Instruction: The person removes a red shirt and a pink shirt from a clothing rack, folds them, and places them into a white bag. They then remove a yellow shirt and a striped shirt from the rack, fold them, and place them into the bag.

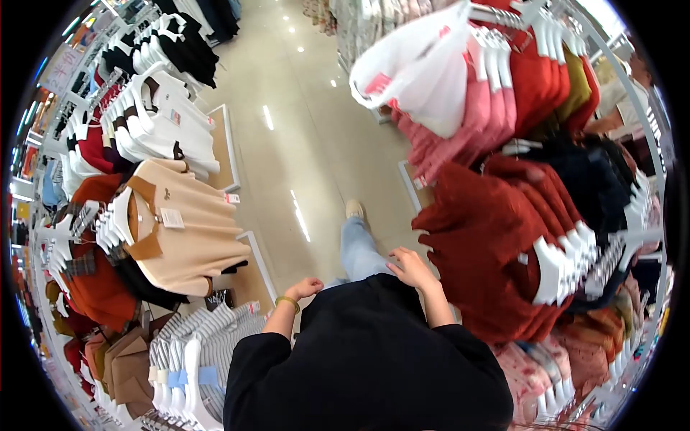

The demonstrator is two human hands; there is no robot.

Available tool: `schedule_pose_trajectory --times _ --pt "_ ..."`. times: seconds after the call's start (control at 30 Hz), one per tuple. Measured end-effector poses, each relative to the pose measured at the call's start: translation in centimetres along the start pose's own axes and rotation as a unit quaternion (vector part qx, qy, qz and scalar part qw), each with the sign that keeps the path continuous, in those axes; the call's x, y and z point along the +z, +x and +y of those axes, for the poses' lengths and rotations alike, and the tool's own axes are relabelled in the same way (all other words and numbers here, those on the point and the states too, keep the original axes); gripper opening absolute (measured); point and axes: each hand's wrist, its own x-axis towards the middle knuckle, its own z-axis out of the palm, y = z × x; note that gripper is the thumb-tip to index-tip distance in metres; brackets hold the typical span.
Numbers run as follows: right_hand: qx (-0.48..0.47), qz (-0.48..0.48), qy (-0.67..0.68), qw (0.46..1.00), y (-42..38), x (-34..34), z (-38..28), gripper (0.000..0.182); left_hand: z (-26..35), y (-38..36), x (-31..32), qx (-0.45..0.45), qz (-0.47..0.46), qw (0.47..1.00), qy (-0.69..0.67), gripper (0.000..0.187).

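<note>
My left hand (307,287) hangs at waist height with its fingers curled in and nothing visible in it. A yellowish bangle (289,302) circles that wrist. On the other side, my right hand (410,268) is held in front of my black top (374,345), its fingers loosely apart and empty. Nearest to it is a rack of rust-red knit sweaters (481,237) on white hangers; the hand does not touch them. A beige collared sweater (190,230) with a paper tag hangs nearest to my left hand, also untouched.
Clothing racks line both sides of a shiny tiled aisle (287,165). A white plastic bag (413,68) hangs at the right rack among pink sweaters (467,129). White tops (176,122) and striped shirts (223,345) hang at left. Another person (622,108) stands beyond the right rack.
</note>
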Motion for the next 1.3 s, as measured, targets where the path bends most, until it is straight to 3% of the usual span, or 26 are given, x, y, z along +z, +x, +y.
schedule_pose_trajectory --times 0.13,0.2,0.27,0.3,0.33,0.37,0.43,0.47,0.53,0.57,0.6,0.67,0.8,0.87,0.9,0.97,1.1,1.17,1.2,1.27,1.3 --pt "-0.074 0.009 0.036 0.997 9.6 -4.9 -2.8 0.025 5.1 4.0 -5.6 0.042 0.001 0.998 0.05 0.027" --pt "-0.111 0.026 0.052 0.992 14.4 -8.0 -5.9 0.023 10.3 3.9 -8.1 0.138 0.078 0.985 0.065 0.028" --pt "-0.241 0.149 0.085 0.955 19.1 -11.5 -8.8 0.024 18.3 3.2 -11.3 0.151 0.1 0.976 0.123 0.028" --pt "-0.251 0.201 0.078 0.944 21.0 -13.1 -10.2 0.028 22.2 3.1 -12.6 0.164 0.116 0.964 0.175 0.027" --pt "-0.257 0.251 0.07 0.931 22.5 -14.4 -11.5 0.031 25.3 3.5 -13.7 0.23 0.163 0.94 0.19 0.027" --pt "-0.247 0.25 0.07 0.934 24.0 -15.7 -12.6 0.031 28.1 4.0 -14.4 0.294 0.208 0.911 0.202 0.028" --pt "-0.207 0.39 0.107 0.891 26.5 -17.5 -13.9 0.041 35.2 3.7 -14.8 0.41 0.273 0.855 0.161 0.037" --pt "-0.204 0.391 0.105 0.891 27.6 -17.9 -13.7 0.041 38.4 3.5 -14.9 0.439 0.281 0.84 0.152 0.04" --pt "-0.122 0.431 0.227 0.865 29.5 -18.0 -12.8 0.049 43.7 3.2 -14.6 0.505 0.322 0.783 0.165 0.045" --pt "-0.104 0.43 0.207 0.872 30.1 -17.9 -11.8 0.052 45.8 3.1 -14.3 0.541 0.354 0.74 0.187 0.048" --pt "-0.098 0.431 0.204 0.873 30.3 -18.0 -11.5 0.052 47.8 2.7 -14.2 0.541 0.349 0.743 0.184 0.048" --pt "-0.026 0.464 0.13 0.876 30.4 -18.1 -11.0 0.052 51.1 2.1 -14.0 0.565 0.411 0.656 0.286 0.054" --pt "0.016 0.483 0.121 0.867 31.0 -17.6 -8.5 0.05 54.6 3.7 -14.7 0.596 0.375 0.651 0.284 0.056" --pt "0.038 0.486 0.089 0.868 31.3 -18.0 -7.6 0.052 55.6 4.9 -15.3 0.592 0.284 0.71 0.254 0.056" --pt "0.045 0.492 0.088 0.865 31.7 -18.1 -7.4 0.052 55.8 5.5 -15.5 0.596 0.276 0.71 0.256 0.056" --pt "0.056 0.499 0.084 0.86 32.3 -18.2 -7.2 0.052 55.9 7.0 -15.9 0.538 0.152 0.814 0.155 0.063" --pt "0.091 0.516 0.103 0.846 35.7 -18.4 -4.3 0.056 56.8 8.0 -17.7 0.563 0.128 0.79 0.208 0.064" --pt "0.257 0.411 -0.084 0.87 37.6 -19.4 -3.6 0.062 57.0 7.7 -18.4 0.569 0.114 0.78 0.233 0.057" --pt "0.268 0.418 -0.082 0.864 38.9 -19.3 -2.2 0.062 57.0 7.7 -19.0 0.573 0.101 0.778 0.237 0.057" --pt "0.419 0.19 -0.125 0.879 41.4 -18.0 1.0 0.068 57.4 7.9 -20.5 0.573 0.068 0.779 0.246 0.051" --pt "0.44 0.285 -0.179 0.833 42.5 -17.0 1.1 0.06 58.1 7.9 -21.4 0.611 0.06 0.749 0.247 0.046"
